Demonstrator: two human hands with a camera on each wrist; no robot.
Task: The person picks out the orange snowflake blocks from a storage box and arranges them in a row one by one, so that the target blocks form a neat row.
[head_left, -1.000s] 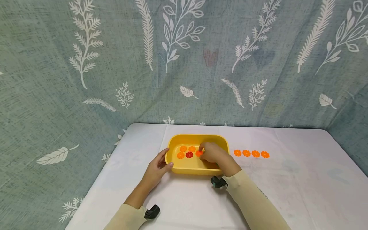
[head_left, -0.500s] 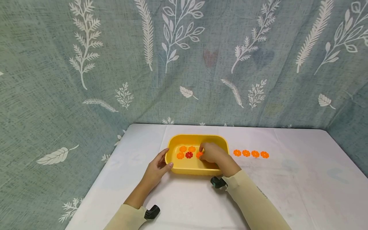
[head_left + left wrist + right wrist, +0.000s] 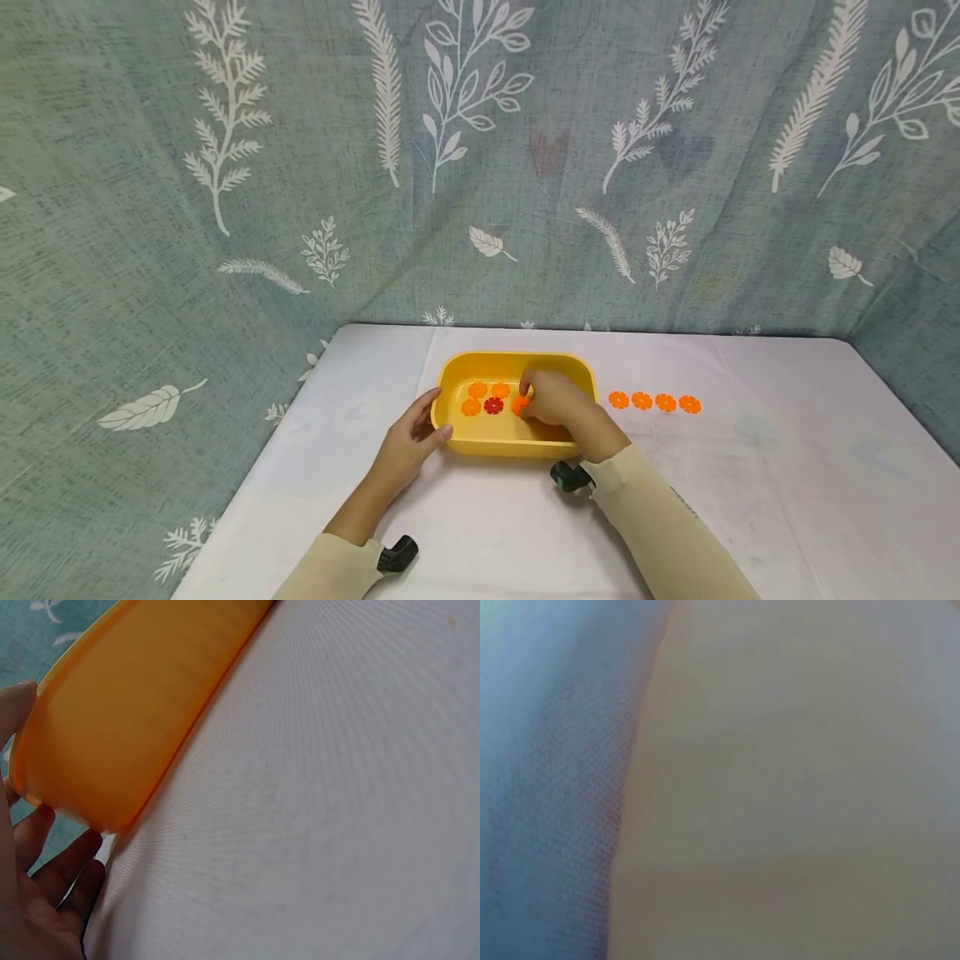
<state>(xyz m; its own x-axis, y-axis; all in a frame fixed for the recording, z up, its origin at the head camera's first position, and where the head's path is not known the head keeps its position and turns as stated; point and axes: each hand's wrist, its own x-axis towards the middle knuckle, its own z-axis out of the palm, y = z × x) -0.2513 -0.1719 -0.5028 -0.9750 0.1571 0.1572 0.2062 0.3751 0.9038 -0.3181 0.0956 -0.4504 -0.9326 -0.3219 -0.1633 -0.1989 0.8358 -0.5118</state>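
A yellow rectangular plastic tub [image 3: 510, 447] stands on the white-covered table. My left hand [image 3: 405, 442] rests its thumb and fingertips around the tub's left end; in the left wrist view the fingertips touch the outside of the orange-looking wall [image 3: 142, 697]. My right hand [image 3: 555, 400] reaches inside the tub and pinches a bright orange flower-shaped disc [image 3: 519, 406] at its fingertips. To the left of that disc lie a red flower-shaped disc [image 3: 493, 406] and three paler orange ones, including one flower-shaped disc [image 3: 471, 407]. The right hand hides the tub's right part.
Several orange flower-shaped discs [image 3: 641, 401] lie in a row on the white cloth [image 3: 750, 500] right of the tub. A leaf-patterned curtain [image 3: 480, 167] hangs behind the table. The right wrist view is mostly a blurred pale surface [image 3: 780, 787].
The orange disc at the right hand's fingertips has shifted slightly toward me and now sits nearly level with the red one. The left hand and tub keep their place.
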